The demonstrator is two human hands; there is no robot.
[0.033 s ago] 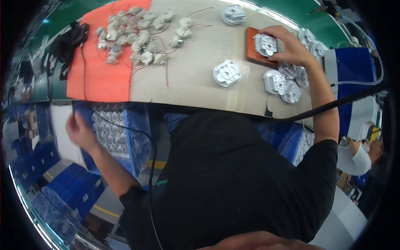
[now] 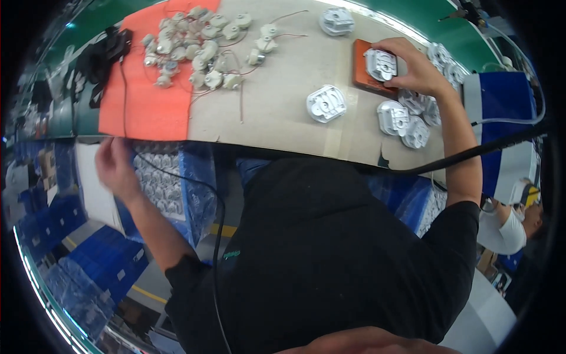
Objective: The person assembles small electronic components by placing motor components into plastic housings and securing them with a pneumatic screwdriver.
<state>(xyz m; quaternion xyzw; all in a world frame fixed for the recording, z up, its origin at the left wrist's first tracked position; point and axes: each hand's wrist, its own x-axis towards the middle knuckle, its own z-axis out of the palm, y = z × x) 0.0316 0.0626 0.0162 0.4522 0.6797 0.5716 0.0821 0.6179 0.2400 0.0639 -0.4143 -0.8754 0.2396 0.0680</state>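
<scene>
My right hand (image 2: 415, 69) grips a white plastic housing (image 2: 380, 65) between thumb and fingers. The housing lies on an orange block-shaped fixture (image 2: 361, 69) at the right of the table. At the left, my left hand (image 2: 119, 168) is by the table's front edge, beside a box of white parts (image 2: 162, 194); motion smears its fingers, so I cannot tell if it holds anything. Another white housing (image 2: 326, 104) lies left of the fixture, and one more (image 2: 336, 22) stands farther back. Several housings (image 2: 414, 131) are clustered just right of and nearer than the fixture.
Small cream motors with thin wires (image 2: 203, 50) are heaped partly on an orange mat (image 2: 144, 115). A black cable (image 2: 219, 236) hangs before my body, and a thicker one (image 2: 460, 154) crosses near my right forearm. A co-worker's white sleeve (image 2: 501, 230) shows at the far right.
My left hand has moved slightly up toward the table's front edge. My right hand stays on the housing at the fixture. The whole view has shifted a little.
</scene>
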